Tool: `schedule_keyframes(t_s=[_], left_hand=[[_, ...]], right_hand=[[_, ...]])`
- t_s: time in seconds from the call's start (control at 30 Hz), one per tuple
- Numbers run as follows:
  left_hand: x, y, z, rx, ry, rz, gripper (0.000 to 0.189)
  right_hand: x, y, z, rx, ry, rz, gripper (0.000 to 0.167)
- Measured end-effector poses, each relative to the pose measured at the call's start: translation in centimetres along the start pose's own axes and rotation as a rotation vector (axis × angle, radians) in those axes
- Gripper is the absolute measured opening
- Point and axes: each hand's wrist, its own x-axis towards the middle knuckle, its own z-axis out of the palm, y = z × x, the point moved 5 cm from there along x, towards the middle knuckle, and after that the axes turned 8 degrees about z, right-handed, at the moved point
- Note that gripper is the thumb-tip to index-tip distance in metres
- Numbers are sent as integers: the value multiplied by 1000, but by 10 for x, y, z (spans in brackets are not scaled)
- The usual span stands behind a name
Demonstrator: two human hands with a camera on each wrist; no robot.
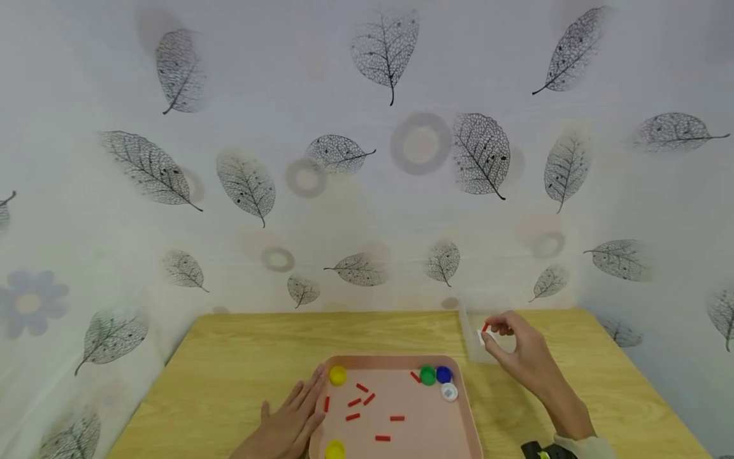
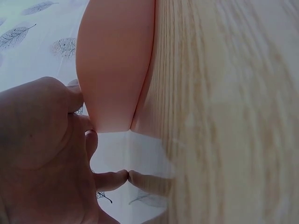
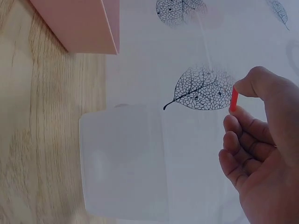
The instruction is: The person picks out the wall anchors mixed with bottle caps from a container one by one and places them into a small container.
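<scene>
My right hand [image 1: 524,360] pinches a short red stick [image 3: 234,99] between thumb and index finger, its other fingers loosely bent. It is above a translucent box [image 3: 124,163], which stands right of the pink tray [image 1: 395,363]. A white object inside that box is partly hidden behind the hand. Along the tray's left side rests my left hand [image 1: 287,424], fingers extended against the outer wall. Several red sticks [image 1: 397,419] lie scattered on the tray floor. Its corners hold yellow caps [image 1: 338,375] on the left and a green cap [image 1: 427,375], a blue cap [image 1: 444,374] and a white cap [image 1: 449,392] at the upper right.
The tray and box stand on a wooden table [image 1: 258,344]. Behind it rises a pale wall covering [image 1: 344,217] printed with leaves, which also closes in the left and right sides.
</scene>
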Motion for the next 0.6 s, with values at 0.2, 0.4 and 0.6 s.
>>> schedule_keyframes(t_s=[0.2, 0.4, 0.6], left_hand=[[0, -1, 1, 7, -2, -27, 66], [1, -3, 3, 15, 4, -36, 67], [1, -3, 4, 20, 3, -51, 68]], right_hand=[[-2, 15, 1, -33, 20, 31, 31], [-7, 28, 2, -43, 49, 46, 27], [-12, 42, 2, -53, 81, 67, 24]])
